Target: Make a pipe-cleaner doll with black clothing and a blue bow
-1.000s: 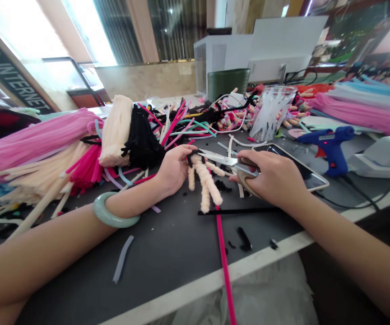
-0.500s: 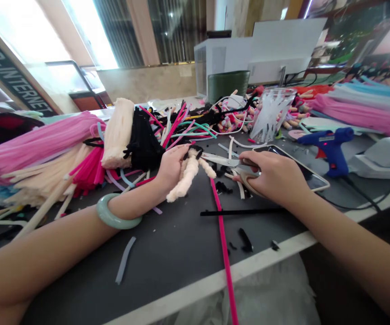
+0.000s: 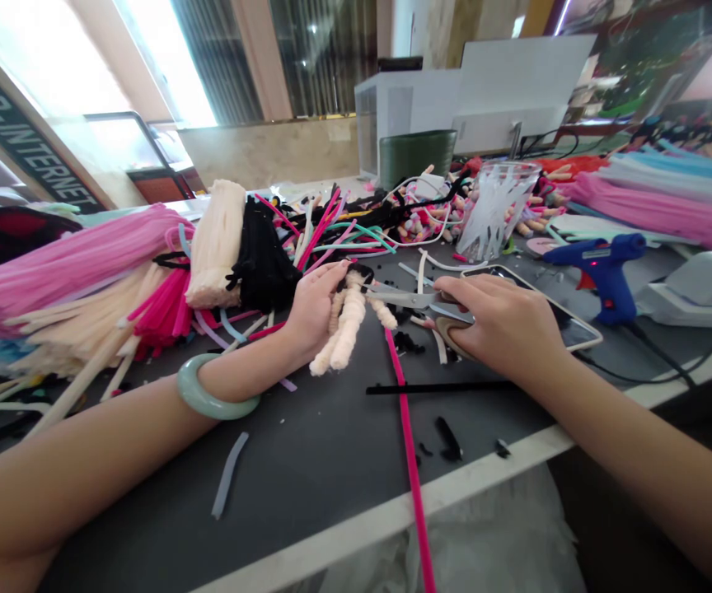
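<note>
My left hand (image 3: 316, 309) pinches a small cream pipe-cleaner figure (image 3: 347, 325) with a black twist at its top, and its fuzzy limbs hang toward me. My right hand (image 3: 498, 321) grips a pair of scissors (image 3: 409, 299) with tan handles. Their steel blades reach left, with the tips right beside the black twist. The handles are mostly hidden by my fingers. Under the right palm lies a smartphone (image 3: 563, 323), partly covered.
Bundles of pink (image 3: 65, 263), cream (image 3: 213, 243) and black (image 3: 260, 255) pipe cleaners lie left of my hands. A blue glue gun (image 3: 603, 276) and a clear cup (image 3: 495, 210) stand behind. A magenta stem (image 3: 409, 436) runs over the table's white front edge (image 3: 393, 515).
The cream figure has been lifted and turned in my left hand, its limbs now hanging toward me and to the left. The scissors stay close to it, and the view has shifted slightly.
</note>
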{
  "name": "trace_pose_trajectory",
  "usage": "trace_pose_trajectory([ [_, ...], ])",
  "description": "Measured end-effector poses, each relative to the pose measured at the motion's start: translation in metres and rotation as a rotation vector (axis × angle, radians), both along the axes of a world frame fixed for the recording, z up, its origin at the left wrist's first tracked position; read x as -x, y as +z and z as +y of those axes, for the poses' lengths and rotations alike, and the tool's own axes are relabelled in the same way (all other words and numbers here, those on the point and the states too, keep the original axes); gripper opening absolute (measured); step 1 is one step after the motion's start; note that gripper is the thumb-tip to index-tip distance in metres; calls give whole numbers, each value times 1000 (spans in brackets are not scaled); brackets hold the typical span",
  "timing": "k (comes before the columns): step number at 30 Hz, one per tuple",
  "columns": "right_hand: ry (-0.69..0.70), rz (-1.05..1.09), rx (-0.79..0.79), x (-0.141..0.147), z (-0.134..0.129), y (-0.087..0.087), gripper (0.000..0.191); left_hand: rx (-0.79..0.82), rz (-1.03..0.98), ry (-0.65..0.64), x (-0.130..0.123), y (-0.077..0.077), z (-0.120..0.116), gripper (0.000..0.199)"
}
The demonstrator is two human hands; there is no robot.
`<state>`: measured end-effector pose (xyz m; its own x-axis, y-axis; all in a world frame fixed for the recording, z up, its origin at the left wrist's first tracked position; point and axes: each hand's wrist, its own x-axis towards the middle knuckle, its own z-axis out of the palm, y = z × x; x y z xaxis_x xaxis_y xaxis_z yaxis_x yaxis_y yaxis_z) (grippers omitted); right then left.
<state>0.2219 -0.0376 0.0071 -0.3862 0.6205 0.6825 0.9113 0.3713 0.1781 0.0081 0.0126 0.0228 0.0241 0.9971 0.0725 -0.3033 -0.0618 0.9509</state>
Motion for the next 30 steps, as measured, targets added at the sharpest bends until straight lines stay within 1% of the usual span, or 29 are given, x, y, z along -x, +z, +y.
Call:
trace_pose_trajectory([
  [5,-37,-15,-44,1,-2,1,29,1,-15,-7,-1,0,-2,22],
  [8,-32,-20,-52,1,-2,1,29,-36,-3,-53,1,-2,0,22],
  [10,-23,-27,-57,0,-2,1,29,-33,3,-82,2,-5,2,23],
  [15,31,-73,-112,1,-3,1,29,-23,-66,-175,4,-10,6,22],
  [17,35,-78,-131,1,-4,1,29,-5,-76,-159,3,-7,5,25],
  [19,22,-76,-131,2,-4,1,28,27,-58,-111,2,-3,2,29],
  [22,4,-89,-109,2,-5,1,27,39,-34,-71,0,1,0,26],
  [26,15,-122,-98,1,-6,3,26,35,-33,-75,1,0,0,20],
  [30,37,-152,-79,0,-6,4,24,41,-44,-132,1,-3,2,16],
])
